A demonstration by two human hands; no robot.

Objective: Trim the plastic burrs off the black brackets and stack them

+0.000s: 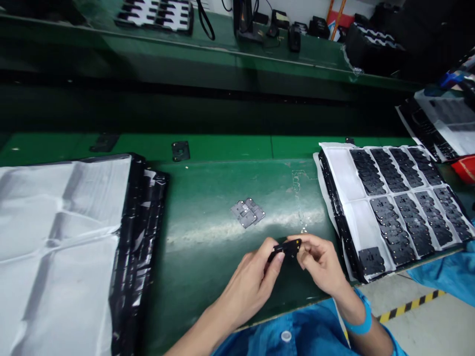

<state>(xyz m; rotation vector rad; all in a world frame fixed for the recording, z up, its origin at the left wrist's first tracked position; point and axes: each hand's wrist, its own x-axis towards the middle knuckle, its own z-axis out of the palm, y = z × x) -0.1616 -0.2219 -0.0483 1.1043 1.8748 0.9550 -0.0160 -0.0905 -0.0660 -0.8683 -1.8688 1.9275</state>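
My left hand [256, 272] pinches a small flat black plastic part [287, 248] between thumb and fingers. The part is tilted, and a tiny yellow spot shows near its right end. At that end my right hand [321, 262] grips the edge with curled fingers; the fingertips are partly hidden. Beyond the hands, a few similar thin dark plates [248, 212] lie overlapping on the green table [208, 267]. To the right is a tray [352, 217] with white lining, its compartments holding rows of black plates [395, 230].
A stack of trays covered with white sheeting [55, 247] fills the left side. Single black plates [180, 151] lie toward the back. A raised green shelf [222, 42] runs across behind, carrying trays and devices. More wrapped trays [445, 123] sit at far right.
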